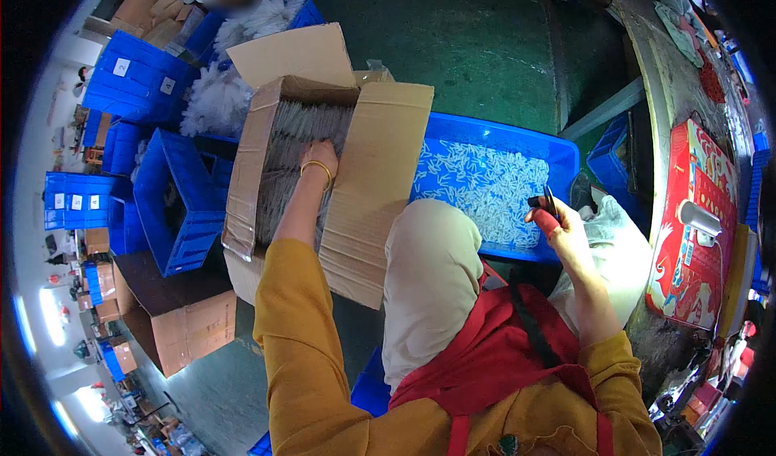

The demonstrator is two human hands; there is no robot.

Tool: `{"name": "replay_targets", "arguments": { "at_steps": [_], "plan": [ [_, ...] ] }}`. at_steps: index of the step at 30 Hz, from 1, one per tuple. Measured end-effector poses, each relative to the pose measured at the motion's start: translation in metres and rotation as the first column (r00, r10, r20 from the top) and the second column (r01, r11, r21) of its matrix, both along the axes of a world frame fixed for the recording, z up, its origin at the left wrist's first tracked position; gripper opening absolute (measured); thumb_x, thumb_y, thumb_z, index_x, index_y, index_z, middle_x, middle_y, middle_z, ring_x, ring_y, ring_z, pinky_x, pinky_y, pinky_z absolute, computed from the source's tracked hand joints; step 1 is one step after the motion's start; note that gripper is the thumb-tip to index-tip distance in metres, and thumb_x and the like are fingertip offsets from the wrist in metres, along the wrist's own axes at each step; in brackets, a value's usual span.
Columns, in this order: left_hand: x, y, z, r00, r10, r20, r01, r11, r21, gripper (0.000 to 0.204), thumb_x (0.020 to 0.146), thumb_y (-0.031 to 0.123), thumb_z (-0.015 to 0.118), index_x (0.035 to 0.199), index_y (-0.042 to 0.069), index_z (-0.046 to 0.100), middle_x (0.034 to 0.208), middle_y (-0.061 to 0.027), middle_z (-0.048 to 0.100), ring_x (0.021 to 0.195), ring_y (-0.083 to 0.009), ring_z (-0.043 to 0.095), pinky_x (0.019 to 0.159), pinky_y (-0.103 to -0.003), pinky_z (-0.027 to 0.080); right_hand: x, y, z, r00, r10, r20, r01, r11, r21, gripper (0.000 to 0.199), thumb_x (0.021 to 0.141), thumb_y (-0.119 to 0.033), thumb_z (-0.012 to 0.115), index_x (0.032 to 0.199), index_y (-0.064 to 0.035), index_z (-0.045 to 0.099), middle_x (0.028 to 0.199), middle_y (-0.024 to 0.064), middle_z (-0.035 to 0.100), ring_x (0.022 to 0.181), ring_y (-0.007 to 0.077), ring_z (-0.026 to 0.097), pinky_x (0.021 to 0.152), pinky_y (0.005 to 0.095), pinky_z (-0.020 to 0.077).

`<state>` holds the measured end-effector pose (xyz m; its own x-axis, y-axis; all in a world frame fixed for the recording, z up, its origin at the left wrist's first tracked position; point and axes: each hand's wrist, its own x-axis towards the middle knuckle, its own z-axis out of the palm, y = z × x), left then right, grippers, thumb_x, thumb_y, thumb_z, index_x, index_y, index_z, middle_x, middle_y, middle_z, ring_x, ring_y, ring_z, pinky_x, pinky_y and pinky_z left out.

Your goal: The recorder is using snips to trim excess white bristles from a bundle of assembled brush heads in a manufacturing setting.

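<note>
My left hand (319, 155), with a gold bangle at the wrist, reaches down into an open cardboard box (392, 145). Its fingers bend in among tightly packed, thin translucent pieces (303, 124); the fingertips are hidden. Over the right end of a blue tray, my right hand (566, 234) is closed on small dark nippers (550, 201), their tips pointing up. Something red covers part of the thumb. Many small whitish pieces (477, 177) lie scattered over the floor of the blue tray (505, 134), in front of my knees.
Blue crates (174, 205) and an open brown carton (190, 318) stand at the left. Clear plastic pieces (214, 100) are heaped beyond the box. On the right, a worktable (659, 68) bears a red printed box (687, 230). Another person is at the far upper left.
</note>
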<state>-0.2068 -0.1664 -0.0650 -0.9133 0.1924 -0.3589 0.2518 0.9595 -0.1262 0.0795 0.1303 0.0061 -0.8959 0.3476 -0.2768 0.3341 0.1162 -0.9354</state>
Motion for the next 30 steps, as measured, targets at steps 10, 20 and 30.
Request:
{"name": "replay_targets", "arguments": {
  "at_steps": [10, 20, 30],
  "plan": [
    [0.001, 0.001, 0.001, 0.999, -0.012, 0.033, 0.005, 0.98, 0.198, 0.028, 0.075, 0.01, 0.039, 0.098, 0.001, 0.052, 0.103, -0.0217, 0.05, 0.096, -0.0322, 0.049, 0.083, -0.04, 0.039, 0.001, 0.001, 0.002, 0.992, -0.002, 0.129, -0.001, 1.0, 0.027, 0.009, 0.076, -0.007, 0.048, 0.078, -0.0035, 0.056, 0.068, -0.0009, 0.051, 0.064, 0.0073, 0.042, 0.059, 0.0202, 0.0333],
    [-0.015, -0.003, 0.018, 0.992, 0.122, 0.027, -0.123, 0.934, 0.336, 0.035, 0.064, 0.019, 0.054, 0.094, 0.003, 0.055, 0.093, -0.0215, 0.055, 0.092, -0.0347, 0.051, 0.08, -0.038, 0.041, 0.006, 0.003, -0.008, 0.999, 0.018, 0.049, -0.022, 0.997, 0.08, 0.009, 0.076, -0.007, 0.048, 0.078, -0.0026, 0.056, 0.07, -0.0005, 0.052, 0.064, 0.0076, 0.043, 0.06, 0.0202, 0.0343],
    [-0.026, -0.019, 0.02, 0.985, 0.159, 0.071, -0.161, 0.679, 0.716, 0.024, 0.063, 0.012, 0.053, 0.084, 0.001, 0.056, 0.073, -0.0167, 0.058, 0.064, -0.0271, 0.057, 0.058, -0.035, 0.044, 0.005, 0.001, -0.003, 0.993, 0.034, 0.115, -0.044, 0.995, 0.088, 0.009, 0.078, -0.009, 0.049, 0.079, -0.0032, 0.055, 0.068, -0.0018, 0.051, 0.062, 0.0067, 0.042, 0.057, 0.0195, 0.0332]
  ]
}}
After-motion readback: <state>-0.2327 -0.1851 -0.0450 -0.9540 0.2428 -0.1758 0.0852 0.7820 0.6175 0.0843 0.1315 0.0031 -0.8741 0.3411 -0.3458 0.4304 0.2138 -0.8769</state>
